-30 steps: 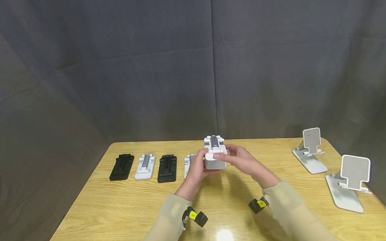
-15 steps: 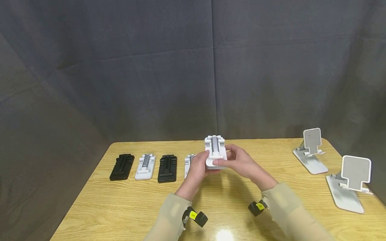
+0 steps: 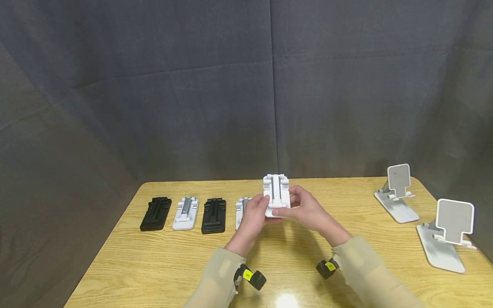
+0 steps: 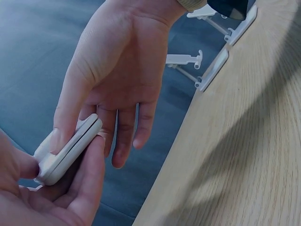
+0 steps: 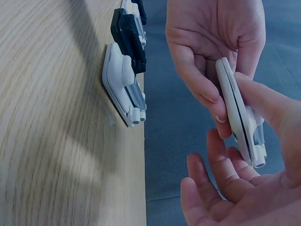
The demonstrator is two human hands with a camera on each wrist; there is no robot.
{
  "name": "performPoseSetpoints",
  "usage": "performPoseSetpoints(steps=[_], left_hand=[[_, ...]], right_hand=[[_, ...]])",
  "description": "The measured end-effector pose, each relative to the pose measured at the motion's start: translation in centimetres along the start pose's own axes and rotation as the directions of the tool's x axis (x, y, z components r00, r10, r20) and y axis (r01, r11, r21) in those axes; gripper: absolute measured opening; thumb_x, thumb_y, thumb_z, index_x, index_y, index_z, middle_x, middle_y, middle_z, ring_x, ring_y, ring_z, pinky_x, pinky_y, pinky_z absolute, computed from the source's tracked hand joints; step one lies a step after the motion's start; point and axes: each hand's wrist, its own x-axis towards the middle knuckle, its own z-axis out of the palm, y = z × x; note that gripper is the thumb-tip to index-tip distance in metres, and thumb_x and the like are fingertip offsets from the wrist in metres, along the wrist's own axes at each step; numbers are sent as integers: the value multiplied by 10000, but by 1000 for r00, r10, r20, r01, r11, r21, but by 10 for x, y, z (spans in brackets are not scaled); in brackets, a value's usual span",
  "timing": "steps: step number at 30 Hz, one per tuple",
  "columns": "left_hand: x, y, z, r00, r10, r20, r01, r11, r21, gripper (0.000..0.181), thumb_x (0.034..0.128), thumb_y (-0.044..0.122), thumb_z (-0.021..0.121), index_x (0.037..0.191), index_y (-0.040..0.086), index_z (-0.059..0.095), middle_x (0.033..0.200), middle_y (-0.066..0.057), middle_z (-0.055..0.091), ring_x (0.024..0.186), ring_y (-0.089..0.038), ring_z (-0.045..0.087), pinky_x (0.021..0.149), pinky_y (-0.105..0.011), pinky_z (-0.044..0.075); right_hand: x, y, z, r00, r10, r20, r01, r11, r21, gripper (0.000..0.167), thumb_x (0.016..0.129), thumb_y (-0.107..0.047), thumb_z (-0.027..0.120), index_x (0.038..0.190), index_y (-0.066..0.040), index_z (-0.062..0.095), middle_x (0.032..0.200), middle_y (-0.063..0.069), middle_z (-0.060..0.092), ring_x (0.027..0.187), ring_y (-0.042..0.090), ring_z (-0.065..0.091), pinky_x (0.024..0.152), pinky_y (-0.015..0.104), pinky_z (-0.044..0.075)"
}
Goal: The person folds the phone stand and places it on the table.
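Note:
A folded white phone stand (image 3: 276, 194) with a grey-sided arm is held up above the table, its hinged face towards the head camera. My left hand (image 3: 252, 214) grips its left side, with the thumb on the left edge. My right hand (image 3: 310, 209) pinches its lower right part, thumb across the front. In the left wrist view the phone stand (image 4: 70, 148) appears edge-on, its two layers lying flat together. The right wrist view shows the phone stand (image 5: 237, 110) between both hands, the thumb of my right hand (image 5: 249, 197) pressed against it.
Left of the hands lie a black folded stand (image 3: 155, 214), a white one (image 3: 186, 214), another black one (image 3: 213, 216) and a partly hidden white one (image 3: 239, 211). Two unfolded white stands (image 3: 398, 182) (image 3: 453, 220) stand at the right of the wooden table (image 3: 154, 269). A dark curtain (image 3: 192, 107) hangs behind.
The held phone stand has tilted so that its hinged face shows more and its near end shows less. My right hand has shifted slightly with it.

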Motion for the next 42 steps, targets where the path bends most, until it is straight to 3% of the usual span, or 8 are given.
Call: performPoseSetpoints(steps=[16,26,33,42], left_hand=[[3,-4,-1,1000,-31,-6,31,999,13,376,1119,169,386,1322,-101,551,1083,-162,695,946,-272,718,816,-347,606],[5,-10,-3,999,-35,-8,36,998,55,377,1107,154,408,1298,-142,541,1020,-170,700,892,-259,726,881,-445,584],[4,-19,-5,997,-70,-44,76,983,165,376,1099,185,436,1266,-121,577,950,-129,710,850,-301,734,886,-430,579],[6,-30,-9,995,-101,-8,101,971,217,337,1082,145,464,1200,-133,613,932,-137,720,831,-288,740,784,-357,612]], right_hand=[[-1,6,-1,1000,-2,-3,2,998,-56,545,838,-211,868,1196,50,552,984,107,677,916,237,638,776,344,515],[-4,11,-12,1000,3,-20,-5,994,-112,656,835,-249,867,1307,60,533,1065,133,677,999,276,630,816,370,532],[-8,12,-36,992,16,-122,-37,985,-166,642,896,-333,800,1355,28,532,1236,224,621,1128,358,584,954,484,494],[-18,13,-86,949,78,-305,-146,968,-207,809,956,-511,672,1484,37,397,1482,270,414,1386,449,342,1108,601,331]])
